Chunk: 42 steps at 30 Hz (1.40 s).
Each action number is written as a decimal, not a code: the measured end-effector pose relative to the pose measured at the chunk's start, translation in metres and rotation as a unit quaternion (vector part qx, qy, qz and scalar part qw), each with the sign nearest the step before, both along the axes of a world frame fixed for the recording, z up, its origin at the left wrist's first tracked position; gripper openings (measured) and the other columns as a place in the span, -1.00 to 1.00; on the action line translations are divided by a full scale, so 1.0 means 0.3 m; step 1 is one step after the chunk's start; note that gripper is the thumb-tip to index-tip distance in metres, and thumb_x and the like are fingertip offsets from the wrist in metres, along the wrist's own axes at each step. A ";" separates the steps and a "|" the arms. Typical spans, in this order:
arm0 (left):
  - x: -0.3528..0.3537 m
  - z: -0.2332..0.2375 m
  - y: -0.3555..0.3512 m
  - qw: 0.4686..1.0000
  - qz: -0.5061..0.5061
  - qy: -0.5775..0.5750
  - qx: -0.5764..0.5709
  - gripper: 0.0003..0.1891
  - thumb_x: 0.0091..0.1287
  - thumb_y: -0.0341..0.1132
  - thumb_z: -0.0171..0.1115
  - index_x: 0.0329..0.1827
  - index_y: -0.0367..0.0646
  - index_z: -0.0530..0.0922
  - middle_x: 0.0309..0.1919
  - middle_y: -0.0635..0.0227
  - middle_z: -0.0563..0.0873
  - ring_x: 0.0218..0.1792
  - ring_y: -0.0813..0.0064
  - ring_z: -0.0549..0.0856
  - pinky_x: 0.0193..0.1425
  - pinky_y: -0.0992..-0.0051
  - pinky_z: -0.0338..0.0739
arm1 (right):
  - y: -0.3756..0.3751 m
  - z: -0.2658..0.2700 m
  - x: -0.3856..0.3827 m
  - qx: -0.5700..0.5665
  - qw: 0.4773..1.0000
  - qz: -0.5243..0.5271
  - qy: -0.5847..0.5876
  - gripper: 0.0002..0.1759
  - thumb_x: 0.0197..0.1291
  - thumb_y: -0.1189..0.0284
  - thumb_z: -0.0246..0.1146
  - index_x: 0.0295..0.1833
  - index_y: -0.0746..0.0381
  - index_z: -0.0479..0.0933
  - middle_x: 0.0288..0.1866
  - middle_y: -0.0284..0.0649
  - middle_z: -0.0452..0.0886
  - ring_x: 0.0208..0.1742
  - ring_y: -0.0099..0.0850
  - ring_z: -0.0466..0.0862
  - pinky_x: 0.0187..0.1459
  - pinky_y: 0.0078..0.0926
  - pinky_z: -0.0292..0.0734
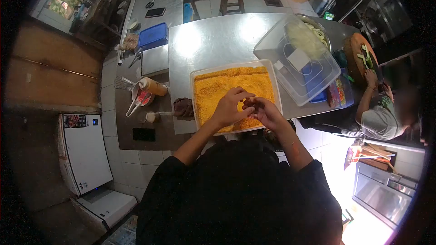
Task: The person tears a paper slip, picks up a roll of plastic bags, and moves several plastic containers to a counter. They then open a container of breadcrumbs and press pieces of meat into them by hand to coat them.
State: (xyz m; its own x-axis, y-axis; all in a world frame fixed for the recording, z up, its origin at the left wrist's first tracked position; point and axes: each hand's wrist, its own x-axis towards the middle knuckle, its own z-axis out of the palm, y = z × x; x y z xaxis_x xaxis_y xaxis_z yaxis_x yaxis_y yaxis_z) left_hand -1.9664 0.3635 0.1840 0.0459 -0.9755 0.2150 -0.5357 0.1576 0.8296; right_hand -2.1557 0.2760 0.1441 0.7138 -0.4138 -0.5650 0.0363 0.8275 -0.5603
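Note:
A clear plastic tub (277,84) stands in front of me on the steel table, holding orange-yellow crumbs (213,88) that look like breadcrumbs. Above the crumbs, my left hand (230,107) is open, its fingers stretched toward the right and slightly curved. Close beside it, my right hand (268,114) has its fingers curled inward. The fingertips of both hands nearly meet, and a dark patch between them is too shaded to identify. A dark brown crumpled cloth (183,107) lies against the tub's left side.
A clear lid (313,84) lies right of the tub, near a bowl of pale rings (318,31). A co-worker (379,120) handles green pieces on a round wooden board (354,50). Left stand a sauce bottle (153,86), whisk (122,82) and blue-lidded box (153,35).

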 end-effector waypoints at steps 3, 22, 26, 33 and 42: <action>0.006 -0.011 0.023 0.999 0.046 0.019 0.011 -0.62 0.29 -0.29 0.47 0.16 -0.11 0.70 -0.02 0.21 0.72 -0.11 0.30 0.72 -0.07 0.36 0.65 | -0.002 -0.001 -0.031 0.013 1.000 0.005 -0.001 -0.62 0.58 0.28 0.08 0.15 0.39 0.60 -0.02 -0.09 0.75 -0.04 -0.31 0.77 0.00 -0.40 0.72; 0.125 -0.229 0.285 0.961 0.222 -0.167 0.006 -0.78 0.41 -0.41 0.34 0.06 -0.29 0.67 -0.13 0.04 0.72 -0.11 0.06 0.73 -0.05 0.21 0.64 | 0.037 -0.194 -0.822 -0.284 0.823 0.057 0.488 -0.45 0.39 0.38 0.25 0.48 0.12 0.45 0.36 -0.06 0.55 0.05 -0.23 0.73 -0.07 -0.20 0.77; 0.119 -0.242 0.296 0.954 0.225 -0.198 -0.012 -0.77 0.41 -0.35 0.35 0.02 -0.31 0.67 -0.10 0.01 0.72 -0.06 0.03 0.71 0.02 0.17 0.63 | -0.034 -0.031 -0.660 -0.510 0.733 0.026 0.449 -0.62 0.40 0.43 0.27 0.28 0.27 0.55 0.01 -0.13 0.76 -0.02 -0.39 0.77 0.02 -0.39 0.69; 0.122 -0.216 0.287 0.950 0.182 -0.254 -0.026 -0.60 0.40 -0.18 0.36 0.11 -0.33 0.61 0.02 -0.01 0.69 0.05 -0.03 0.65 0.18 0.07 0.55 | -0.065 0.192 -0.131 -0.537 0.801 0.113 0.241 -0.62 0.39 0.43 0.26 0.27 0.27 0.57 0.08 -0.01 0.73 0.09 -0.14 0.75 0.17 -0.24 0.63; 0.142 -0.332 0.289 0.914 0.232 -0.332 -0.013 -0.64 0.27 -0.40 0.32 0.09 -0.39 0.58 -0.03 -0.01 0.69 0.08 0.03 0.64 0.19 0.21 0.56 | -0.129 -0.148 0.254 -0.732 0.635 0.112 0.221 -0.58 0.27 0.43 0.29 0.23 0.31 0.53 0.20 0.12 0.61 0.27 0.09 0.58 0.31 -0.03 0.50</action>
State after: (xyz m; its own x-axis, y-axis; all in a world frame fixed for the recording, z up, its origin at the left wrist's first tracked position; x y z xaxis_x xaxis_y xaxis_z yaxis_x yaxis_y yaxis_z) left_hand -1.9237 0.4502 0.0845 0.3040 -0.8783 0.3690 -0.9343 -0.1992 0.2956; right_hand -2.0796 0.2373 0.0997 0.7524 -0.6432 0.1423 -0.4197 -0.6345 -0.6490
